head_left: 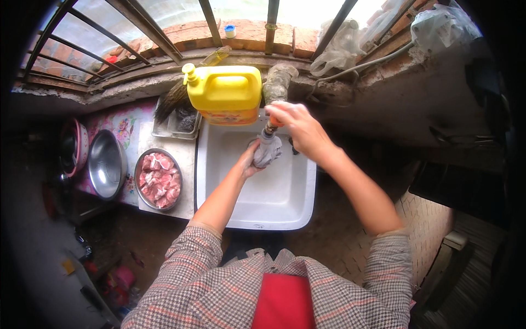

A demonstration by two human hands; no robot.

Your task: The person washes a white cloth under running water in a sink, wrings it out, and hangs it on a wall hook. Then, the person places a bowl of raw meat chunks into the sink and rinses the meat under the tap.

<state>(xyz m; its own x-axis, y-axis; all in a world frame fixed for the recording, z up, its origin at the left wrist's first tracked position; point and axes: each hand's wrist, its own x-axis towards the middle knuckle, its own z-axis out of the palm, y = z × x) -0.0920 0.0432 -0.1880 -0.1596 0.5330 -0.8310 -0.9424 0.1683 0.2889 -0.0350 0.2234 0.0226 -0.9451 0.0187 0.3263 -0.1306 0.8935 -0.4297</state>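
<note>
A white sink [263, 222] lies before me. Over its back part, my left hand [250, 161] holds a crumpled greyish-white cloth [268, 152] under the faucet [269, 130]. My right hand [294, 125] is closed over the orange faucet handle [276, 121], its fingers slightly blurred. Immediately left of the faucet stands a yellow plastic jug [224, 92] with a yellow cap. A metal bowl [139, 181] of raw meat pieces [159, 180] sits on the pale board left of the sink. Whether water runs onto the cloth, I cannot tell for sure.
An empty steel basin [107, 164] and a pink-rimmed basin [78, 148] stand at the left on a floral cover. A plastic basket [176, 133] sits behind the meat, beneath a brush [172, 98]. Window bars [272, 24] line the back; plastic bags [341, 45] hang right.
</note>
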